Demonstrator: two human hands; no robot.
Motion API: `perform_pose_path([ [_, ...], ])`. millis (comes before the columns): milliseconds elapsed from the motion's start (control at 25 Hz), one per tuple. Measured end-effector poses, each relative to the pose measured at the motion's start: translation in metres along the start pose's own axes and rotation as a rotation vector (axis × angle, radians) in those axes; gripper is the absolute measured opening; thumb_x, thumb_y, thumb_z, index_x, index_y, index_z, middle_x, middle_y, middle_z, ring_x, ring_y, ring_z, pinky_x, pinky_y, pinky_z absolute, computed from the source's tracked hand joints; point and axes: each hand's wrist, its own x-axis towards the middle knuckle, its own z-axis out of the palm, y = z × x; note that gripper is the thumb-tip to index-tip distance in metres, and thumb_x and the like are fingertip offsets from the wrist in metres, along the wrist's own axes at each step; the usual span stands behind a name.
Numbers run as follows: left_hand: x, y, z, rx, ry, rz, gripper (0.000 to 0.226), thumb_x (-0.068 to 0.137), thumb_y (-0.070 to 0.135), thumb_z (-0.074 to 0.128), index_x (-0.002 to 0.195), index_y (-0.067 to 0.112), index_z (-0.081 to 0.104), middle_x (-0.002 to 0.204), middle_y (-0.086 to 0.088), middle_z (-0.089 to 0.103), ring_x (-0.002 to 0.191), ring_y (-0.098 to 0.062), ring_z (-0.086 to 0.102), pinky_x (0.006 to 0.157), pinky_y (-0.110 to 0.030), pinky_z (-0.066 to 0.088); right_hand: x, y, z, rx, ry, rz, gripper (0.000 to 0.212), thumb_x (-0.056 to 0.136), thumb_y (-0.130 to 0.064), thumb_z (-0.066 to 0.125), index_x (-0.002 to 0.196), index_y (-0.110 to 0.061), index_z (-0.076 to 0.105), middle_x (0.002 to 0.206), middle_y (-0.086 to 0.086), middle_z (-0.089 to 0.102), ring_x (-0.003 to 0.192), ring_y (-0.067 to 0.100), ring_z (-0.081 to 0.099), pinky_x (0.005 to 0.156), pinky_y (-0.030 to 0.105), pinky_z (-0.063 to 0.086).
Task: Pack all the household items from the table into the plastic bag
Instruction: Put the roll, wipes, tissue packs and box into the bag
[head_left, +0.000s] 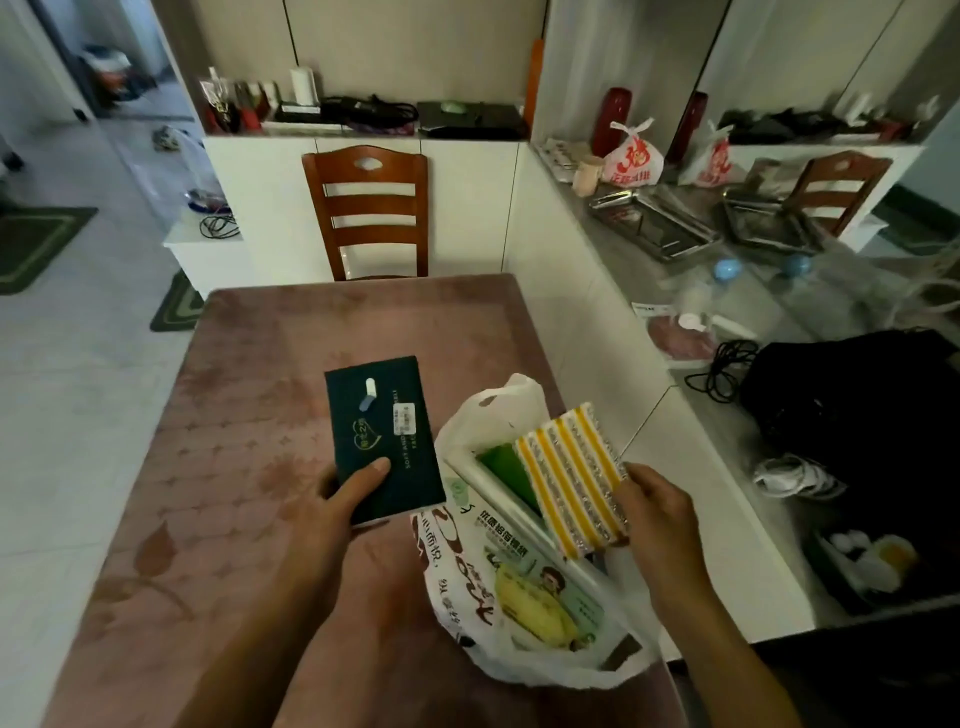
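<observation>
Left hand (348, 493) grasps the dark tissue pack (382, 439) beside the plastic bag (467, 582); right hand (657, 512) pinches the striped pack (571, 480), which may snag on the bag's crowded mouth.

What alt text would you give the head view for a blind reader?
The left hand holds a dark green packet above a pink table, while the right hand slides a yellow-striped pack into a white plastic bag.
</observation>
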Motion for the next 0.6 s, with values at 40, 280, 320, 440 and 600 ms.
perform_pose_path([
  [40,-0.014,-0.005,0.007,-0.012,0.003,0.005,0.05,0.069,0.035,0.074,0.113,0.015,0.062,0.104,-0.011,0.074,0.088,-0.023,0.073,0.076,-0.036,0.055,0.006,0.011,-0.006,-0.051,-0.127,0.12,0.022,0.093,-0.009,0.051,0.099,-0.015,0.071,0.08,-0.002,0.076,0.073,0.015,0.071,0.059,0.026,0.058],
  [280,-0.083,-0.005,0.034,0.127,-0.229,-0.161,0.036,0.078,0.033,0.069,0.111,0.02,0.064,0.095,-0.009,0.077,0.08,-0.023,0.075,0.059,-0.036,0.059,0.028,0.048,-0.021,-0.614,-0.425,-0.133,0.046,0.086,-0.032,0.056,0.132,-0.035,0.049,0.116,-0.01,0.061,0.103,0.012,0.059,0.089,0.032,0.051],
  [320,-0.089,-0.005,0.044,0.234,-0.264,-0.203,0.038,0.078,0.034,0.07,0.114,0.023,0.062,0.095,-0.007,0.077,0.081,-0.024,0.075,0.058,-0.034,0.058,0.032,0.052,-0.031,-0.581,-0.389,-0.129,0.045,0.087,-0.029,0.059,0.131,-0.031,0.052,0.116,-0.006,0.062,0.102,0.014,0.06,0.087,0.03,0.051],
  [440,-0.086,-0.019,0.084,0.326,-0.212,-0.301,0.044,0.079,0.041,0.072,0.119,0.031,0.056,0.104,-0.005,0.073,0.09,-0.027,0.07,0.057,-0.032,0.058,0.03,0.064,-0.055,-0.6,-0.367,-0.091,0.034,0.087,-0.024,0.065,0.12,-0.023,0.063,0.115,-0.001,0.066,0.097,0.014,0.06,0.079,0.026,0.049],
  [600,-0.053,-0.05,0.139,-0.144,-0.019,-0.493,0.038,0.085,0.032,0.066,0.117,0.019,0.052,0.111,-0.017,0.061,0.096,-0.034,0.063,0.055,-0.04,0.059,0.018,0.074,-0.069,-0.545,-0.325,-0.15,0.023,0.087,-0.026,0.065,0.11,-0.026,0.066,0.109,-0.005,0.068,0.1,0.016,0.065,0.079,0.03,0.056],
])
